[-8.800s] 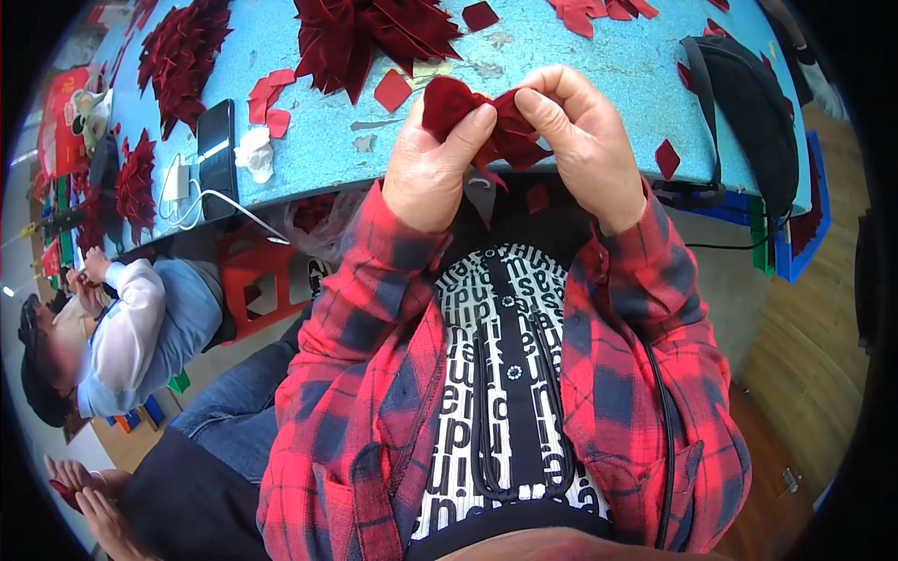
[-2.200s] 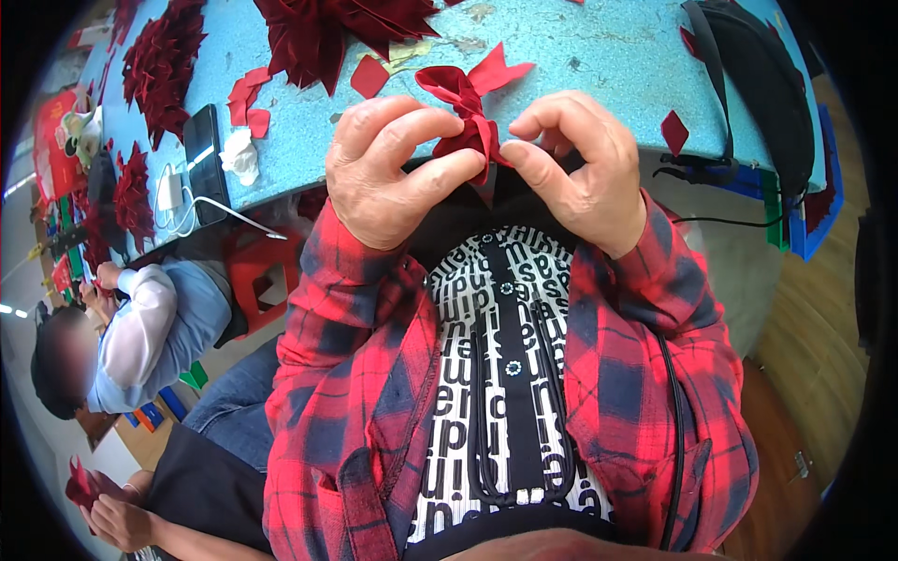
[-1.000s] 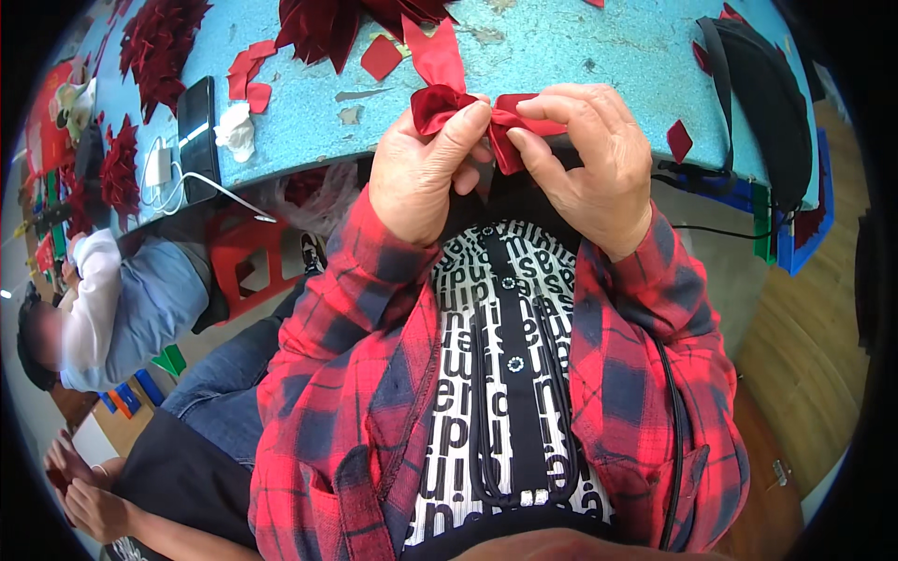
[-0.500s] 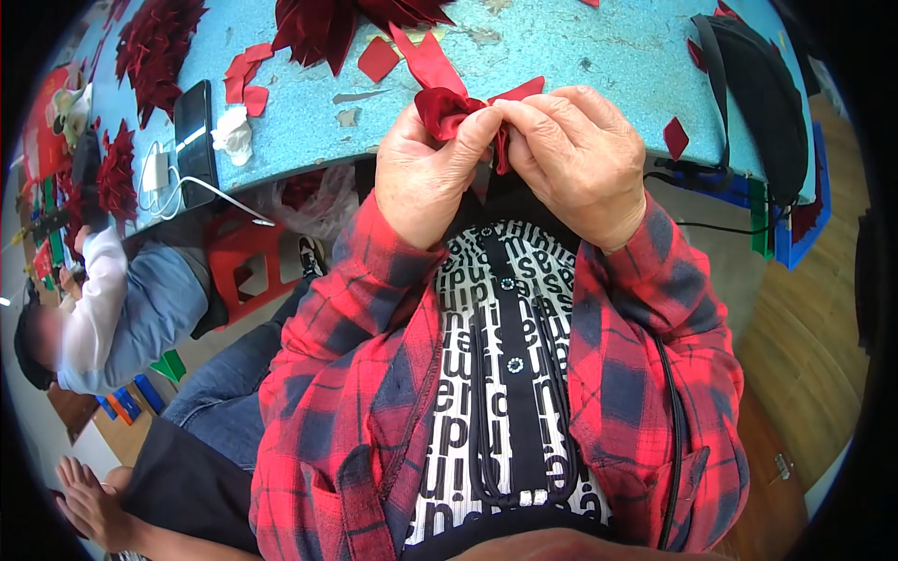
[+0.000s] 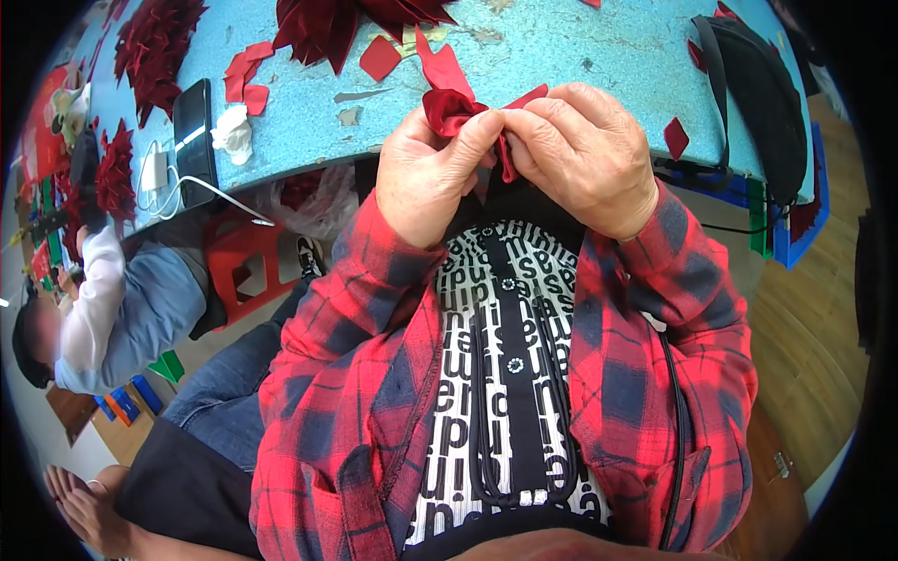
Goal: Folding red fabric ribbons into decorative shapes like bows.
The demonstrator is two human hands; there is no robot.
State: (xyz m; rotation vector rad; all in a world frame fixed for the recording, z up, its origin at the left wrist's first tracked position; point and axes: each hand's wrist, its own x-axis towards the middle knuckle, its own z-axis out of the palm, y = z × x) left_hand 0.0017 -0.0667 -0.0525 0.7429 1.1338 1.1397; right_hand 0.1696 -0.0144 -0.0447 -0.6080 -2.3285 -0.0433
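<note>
Both hands meet just over the near edge of the blue table (image 5: pixel 309 140). My left hand (image 5: pixel 426 173) pinches a red fabric flower (image 5: pixel 451 110) with a curled, velvety dark-red petal on top and strips of red cloth sticking out. My right hand (image 5: pixel 589 154) is closed, thumb and forefinger pressed together on the right side of the same flower. One red strip (image 5: pixel 441 70) stretches away from it toward the table. A folded piece hangs down between the hands. My fingers hide where the pieces join.
Loose red fabric pieces (image 5: pixel 247 79) lie on the table, with a finished-looking dark-red petal cluster (image 5: pixel 154 51) farther left. A phone (image 5: pixel 195 140), white cable and crumpled tissue (image 5: pixel 232 134) lie left. A black bag (image 5: pixel 762 103) sits right. Another person (image 5: pixel 131 299) sits at left.
My right hand has shifted slightly right, and the flower has moved a little right and turned slightly. Both hands keep their grip. At lower left, another person's hand has moved slightly.
</note>
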